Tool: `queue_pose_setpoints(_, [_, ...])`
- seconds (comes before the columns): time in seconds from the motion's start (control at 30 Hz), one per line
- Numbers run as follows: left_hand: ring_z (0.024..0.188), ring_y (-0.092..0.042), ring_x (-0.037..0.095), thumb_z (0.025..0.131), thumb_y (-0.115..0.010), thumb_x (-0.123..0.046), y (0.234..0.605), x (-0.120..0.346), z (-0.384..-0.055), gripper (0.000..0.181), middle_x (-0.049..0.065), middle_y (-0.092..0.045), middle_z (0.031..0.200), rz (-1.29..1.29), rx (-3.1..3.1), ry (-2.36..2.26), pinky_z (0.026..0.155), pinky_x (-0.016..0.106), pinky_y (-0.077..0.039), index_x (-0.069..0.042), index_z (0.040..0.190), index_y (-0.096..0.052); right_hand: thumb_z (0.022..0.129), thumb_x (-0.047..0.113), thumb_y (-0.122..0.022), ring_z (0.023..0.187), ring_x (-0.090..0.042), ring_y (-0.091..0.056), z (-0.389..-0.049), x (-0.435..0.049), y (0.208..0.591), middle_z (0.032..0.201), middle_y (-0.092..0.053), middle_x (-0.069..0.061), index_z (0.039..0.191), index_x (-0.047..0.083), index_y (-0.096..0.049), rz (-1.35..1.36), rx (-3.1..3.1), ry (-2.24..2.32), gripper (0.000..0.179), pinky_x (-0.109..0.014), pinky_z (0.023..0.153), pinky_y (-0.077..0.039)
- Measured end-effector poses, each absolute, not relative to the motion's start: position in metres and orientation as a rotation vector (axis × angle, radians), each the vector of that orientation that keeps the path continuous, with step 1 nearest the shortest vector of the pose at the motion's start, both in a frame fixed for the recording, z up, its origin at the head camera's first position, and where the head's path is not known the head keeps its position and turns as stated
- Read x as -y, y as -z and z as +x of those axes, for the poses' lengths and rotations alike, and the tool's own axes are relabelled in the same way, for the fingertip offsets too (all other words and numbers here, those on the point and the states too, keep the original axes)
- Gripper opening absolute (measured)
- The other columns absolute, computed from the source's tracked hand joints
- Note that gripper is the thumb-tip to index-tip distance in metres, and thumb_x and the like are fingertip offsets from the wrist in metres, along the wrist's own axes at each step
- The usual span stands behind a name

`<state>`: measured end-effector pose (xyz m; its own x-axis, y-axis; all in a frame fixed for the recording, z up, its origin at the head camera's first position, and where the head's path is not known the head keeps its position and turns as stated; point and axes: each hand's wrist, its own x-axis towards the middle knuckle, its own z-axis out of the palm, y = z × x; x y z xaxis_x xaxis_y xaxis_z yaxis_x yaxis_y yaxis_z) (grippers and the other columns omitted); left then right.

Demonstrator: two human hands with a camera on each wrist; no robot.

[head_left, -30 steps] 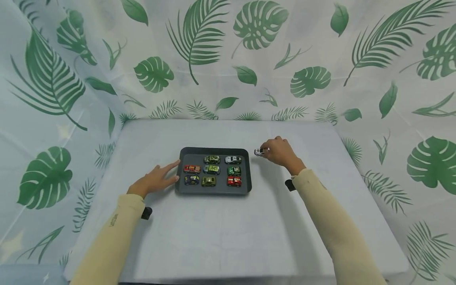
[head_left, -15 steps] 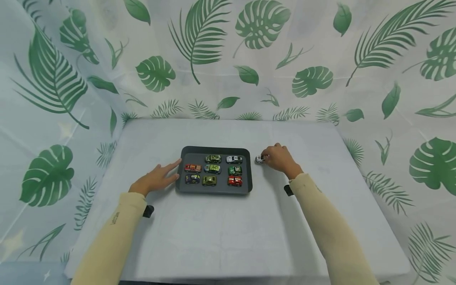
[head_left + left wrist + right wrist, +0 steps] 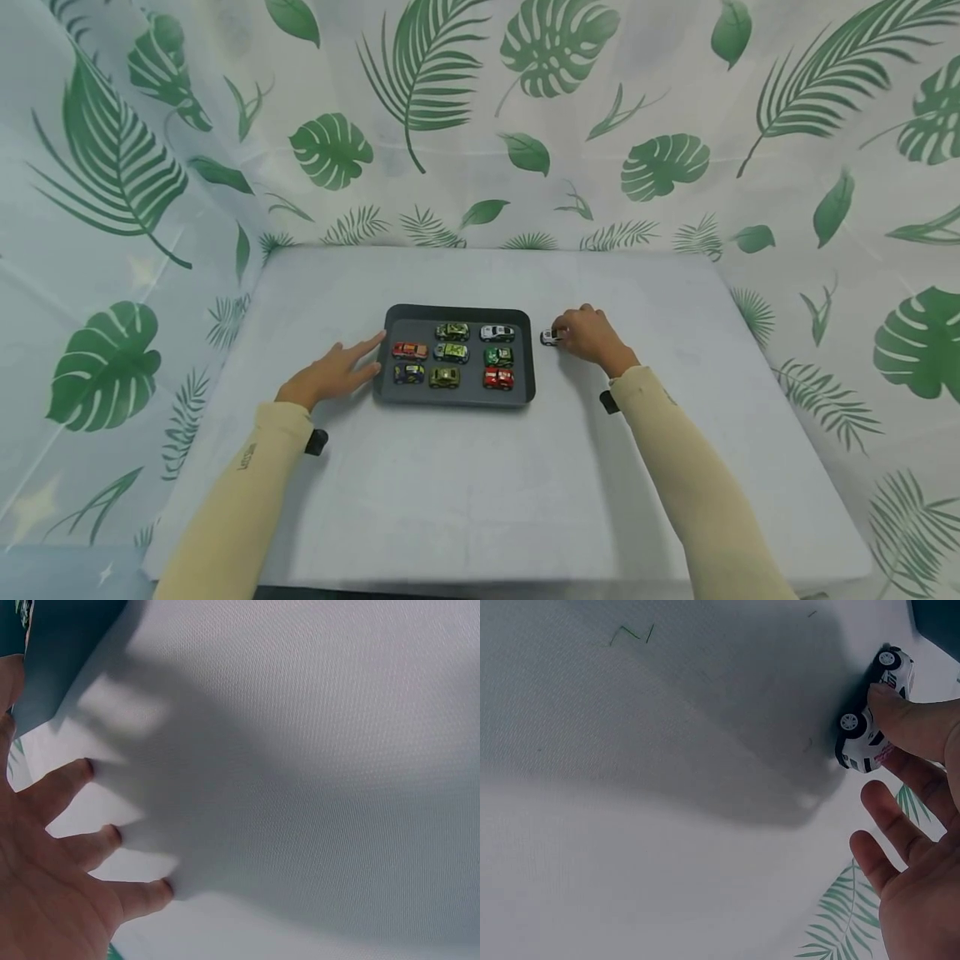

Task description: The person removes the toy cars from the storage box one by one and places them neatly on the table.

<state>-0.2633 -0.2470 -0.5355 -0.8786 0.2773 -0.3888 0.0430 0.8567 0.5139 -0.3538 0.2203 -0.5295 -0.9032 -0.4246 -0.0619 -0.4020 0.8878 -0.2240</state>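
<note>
A white toy car (image 3: 550, 337) with black trim is beside the tray's right edge, pinched between the thumb and fingers of my right hand (image 3: 592, 337). The right wrist view shows the toy car (image 3: 877, 712) with its wheels against the white cloth or very near it, the thumb on its side. My left hand (image 3: 330, 375) touches the left rim of the dark grey tray (image 3: 453, 400) with thumb and a finger. Seen from the left wrist, the other fingers of the left hand (image 3: 52, 877) are spread, their tips at the cloth.
Several toy cars stand in the tray, among them a red-orange car (image 3: 410, 351), a silver car (image 3: 497, 333), a green car (image 3: 498, 357) and a red car (image 3: 498, 379). A white cloth covers the table (image 3: 480, 500). A leaf-print curtain (image 3: 450, 125) hangs behind and at the sides.
My right hand has lowered the white toy car toward the table and brought it slightly nearer me, still pinching it. My left hand keeps its place on the tray.
</note>
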Motion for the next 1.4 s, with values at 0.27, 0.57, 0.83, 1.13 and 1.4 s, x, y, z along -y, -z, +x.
queue_pose_setpoints(0.27, [0.156,-0.005,0.060,0.114,-0.046,-0.049,0.533,0.249,-0.262,0.068,0.024,-0.020,0.174,0.233,-2.574,-0.693,0.117,0.082,-0.014,-0.028,0.174,-0.020,0.097,-0.002,-0.071,0.109,-0.040,-0.061,-0.354,-0.215,0.532,0.121,-0.076,-0.017,0.121,-0.001,-0.079,-0.598,-2.932,0.357,0.025,-0.062,0.099,-0.046])
queue_pose_setpoints(0.57, [0.157,-0.004,0.060,0.114,-0.046,-0.049,0.534,0.253,-0.260,0.068,0.024,-0.018,0.175,0.218,-2.555,-0.713,0.116,0.083,-0.013,-0.028,0.174,-0.019,0.096,0.002,-0.073,0.111,-0.042,-0.060,-0.355,-0.214,0.530,0.120,-0.075,-0.019,0.127,-0.001,-0.076,-0.607,-2.896,0.372,0.031,-0.063,0.099,-0.045])
queue_pose_setpoints(0.83, [0.157,-0.004,0.059,0.114,-0.046,-0.050,0.536,0.257,-0.258,0.069,0.024,-0.018,0.175,0.222,-2.554,-0.724,0.116,0.083,-0.012,-0.029,0.174,-0.019,0.096,0.019,-0.077,0.127,-0.051,-0.055,-0.356,-0.214,0.527,0.136,-0.067,-0.026,0.141,0.000,-0.067,-0.609,-2.895,0.389,0.050,-0.067,0.103,-0.042])
queue_pose_setpoints(1.13, [0.158,-0.003,0.056,0.114,-0.046,-0.052,0.536,0.252,-0.259,0.069,0.021,-0.018,0.176,0.196,-2.554,-0.724,0.117,0.082,-0.012,-0.032,0.174,-0.019,0.099,0.032,-0.077,0.140,-0.054,-0.045,-0.358,-0.213,0.514,0.149,-0.057,-0.031,0.149,-0.002,-0.060,-0.570,-2.897,0.444,0.062,-0.070,0.111,-0.034])
queue_pose_setpoints(1.4, [0.158,-0.003,0.056,0.114,-0.046,-0.051,0.535,0.245,-0.263,0.069,0.020,-0.018,0.176,0.201,-2.563,-0.709,0.117,0.082,-0.013,-0.032,0.174,-0.019,0.100,0.030,-0.075,0.144,-0.054,-0.040,-0.361,-0.213,0.506,0.153,-0.053,-0.030,0.151,-0.001,-0.057,-0.581,-2.894,0.450,0.062,-0.070,0.115,-0.030])
